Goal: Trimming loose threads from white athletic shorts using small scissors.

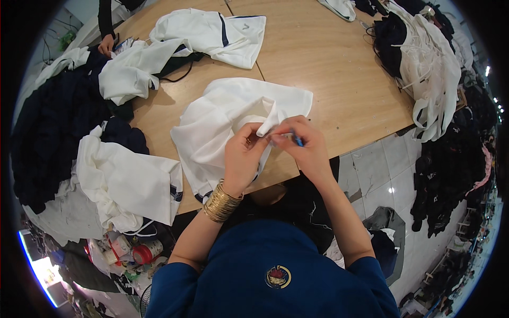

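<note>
A white garment (204,124) with dark trim at its lower edge lies bunched on the wooden table in front of me. My left hand (244,158), below a stack of gold bangles, is closed on a raised fold of it. Close against those fingertips, my right hand (306,146) is closed around a small blue tool (298,141). Most of this tool is hidden by the fingers, and its kind cannot be made out. Both hands meet at the fold, slightly blurred.
White garments (130,183) and a dark cloth heap (50,132) lie at the left. More white garments (241,42) lie farther back, near another person's hand (106,45). A black-and-white clothing pile (430,66) covers the right end of the table (328,58).
</note>
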`<move>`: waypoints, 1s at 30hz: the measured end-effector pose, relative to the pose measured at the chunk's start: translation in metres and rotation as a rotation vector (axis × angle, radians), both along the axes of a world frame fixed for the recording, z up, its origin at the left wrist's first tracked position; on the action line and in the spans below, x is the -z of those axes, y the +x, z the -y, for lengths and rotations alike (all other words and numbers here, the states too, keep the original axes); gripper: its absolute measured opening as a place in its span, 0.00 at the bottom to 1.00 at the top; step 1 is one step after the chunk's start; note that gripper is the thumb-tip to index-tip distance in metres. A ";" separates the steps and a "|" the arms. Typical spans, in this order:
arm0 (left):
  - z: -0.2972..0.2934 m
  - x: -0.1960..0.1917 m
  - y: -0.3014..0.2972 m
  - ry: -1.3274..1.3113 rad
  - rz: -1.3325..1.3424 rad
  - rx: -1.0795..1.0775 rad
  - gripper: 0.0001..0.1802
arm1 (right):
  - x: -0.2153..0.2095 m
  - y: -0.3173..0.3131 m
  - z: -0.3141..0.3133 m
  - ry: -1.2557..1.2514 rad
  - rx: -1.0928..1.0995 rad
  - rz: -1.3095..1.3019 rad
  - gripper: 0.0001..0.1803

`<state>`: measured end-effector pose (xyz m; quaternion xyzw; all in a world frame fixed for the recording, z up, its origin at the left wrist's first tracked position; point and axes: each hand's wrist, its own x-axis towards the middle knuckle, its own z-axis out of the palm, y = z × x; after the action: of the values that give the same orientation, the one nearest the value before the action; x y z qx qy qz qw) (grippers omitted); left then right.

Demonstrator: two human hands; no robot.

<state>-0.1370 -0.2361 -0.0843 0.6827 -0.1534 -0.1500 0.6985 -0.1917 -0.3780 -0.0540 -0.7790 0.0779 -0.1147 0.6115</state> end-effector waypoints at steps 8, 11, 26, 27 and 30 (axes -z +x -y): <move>-0.015 -0.021 -0.011 -0.005 -0.104 0.189 0.09 | 0.001 -0.005 -0.014 -0.241 0.103 0.254 0.12; -0.024 -0.017 -0.006 0.048 -0.085 0.195 0.08 | 0.002 -0.002 -0.016 -0.198 0.073 0.199 0.10; -0.044 -0.048 0.007 -0.174 -0.327 0.251 0.09 | -0.049 0.007 -0.011 0.633 -0.144 -0.351 0.08; -0.046 -0.050 0.008 -0.173 -0.326 0.252 0.09 | -0.048 0.008 -0.013 0.634 -0.144 -0.349 0.08; -0.052 -0.055 0.011 -0.184 -0.239 0.297 0.11 | -0.047 0.006 -0.015 0.227 -0.220 0.011 0.11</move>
<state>-0.1262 -0.1837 -0.0293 0.5635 -0.1816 -0.3165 0.7412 -0.1852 -0.3628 -0.0068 -0.7080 0.0011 -0.0420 0.7049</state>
